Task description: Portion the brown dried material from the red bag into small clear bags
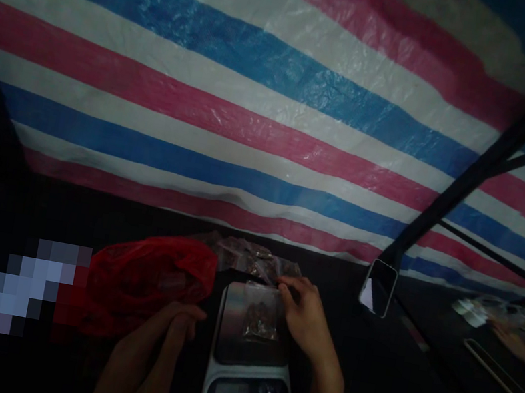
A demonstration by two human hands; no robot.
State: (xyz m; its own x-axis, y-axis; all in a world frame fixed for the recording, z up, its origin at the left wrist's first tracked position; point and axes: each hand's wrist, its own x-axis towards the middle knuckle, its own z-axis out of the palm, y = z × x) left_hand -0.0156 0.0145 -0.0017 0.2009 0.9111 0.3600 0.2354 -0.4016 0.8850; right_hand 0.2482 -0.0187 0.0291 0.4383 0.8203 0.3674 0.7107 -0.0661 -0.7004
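Pretty dark counter point(387, 381) here, black top, hard to make out much of it. Closest to the camera is a white kitchen scale point(247, 383) with its display facing the person, and a small clear bag point(261, 318) with something brownish inside lies on the platform, long axis running away from the person. The right hand point(308, 323) comes in from the right side and its fingers are pinching the bag's far top edge, so that hand is the one on it. The left hand point(154, 347) sits just left of the scale, fingers curled in together; too dim to tell if they hold anything. Right beside it is a crumpled red plastic bag point(145, 284), contents unclear. Behind the scale there's a heap of more clear packets point(251, 259). Off right a phone point(377, 286) stands propped up, and further right someone else's hand point(516, 343) is over other stuff. Backdrop is a red, white and blue striped tarp point(261, 88).
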